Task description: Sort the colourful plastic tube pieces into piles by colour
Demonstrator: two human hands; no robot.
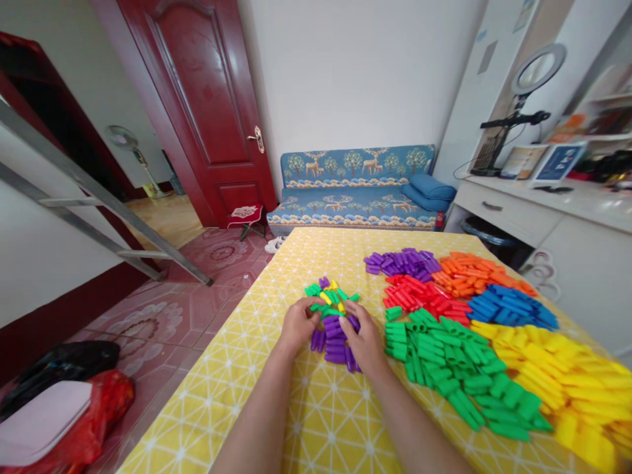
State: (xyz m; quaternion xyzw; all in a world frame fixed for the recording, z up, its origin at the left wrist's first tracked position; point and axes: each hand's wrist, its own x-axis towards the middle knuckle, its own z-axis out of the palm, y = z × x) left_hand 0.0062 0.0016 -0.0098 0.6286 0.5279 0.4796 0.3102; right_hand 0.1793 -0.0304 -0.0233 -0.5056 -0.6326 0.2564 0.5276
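A small mixed pile of green plastic tubes (332, 296), shaped like pen caps, lies on the table with a few yellow and purple ones among them. Just nearer to me is a cluster of purple caps (336, 347), some side by side. My left hand (299, 324) rests at the pile's left edge, its thumb and index finger apart beside the green caps. On the right side, my right hand (364, 337) curves over the purple and green caps, fingers apart, partly covering some. I see no cap gripped in either hand.
Right of my hands lie sorted heaps of green (444, 355), yellow (557, 375), red (424, 296), blue (513, 307), orange (478, 273) and purple caps (405, 263). A yellow patterned cloth (237, 375) covers the table. A blue sofa (355, 191) stands beyond; a metal ladder (99, 197) is left.
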